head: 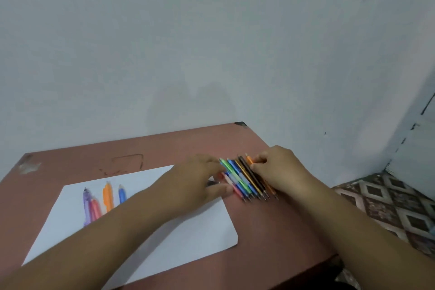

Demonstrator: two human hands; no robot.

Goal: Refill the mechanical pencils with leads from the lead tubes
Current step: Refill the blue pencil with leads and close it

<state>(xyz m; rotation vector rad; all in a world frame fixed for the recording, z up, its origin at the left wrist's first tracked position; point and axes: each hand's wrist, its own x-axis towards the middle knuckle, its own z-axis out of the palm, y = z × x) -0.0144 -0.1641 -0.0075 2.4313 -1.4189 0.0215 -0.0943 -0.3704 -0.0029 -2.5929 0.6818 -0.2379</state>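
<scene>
Row of pencils lies near the worktop right edge, long axes running far-to-near, tips toward the person. Left hand and right hand flank it, both touching. Fingers blurred; grip cannot be told. Lead tubes lie on white sheet, well left, nearer left hand.

brown table: white sheet, pencils

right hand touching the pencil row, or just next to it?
Touching. In the head view the right hand has its fingers against the far-right side of the row of mechanical pencils, with no gap visible. Motion blur hides whether it actually grips one.
</scene>
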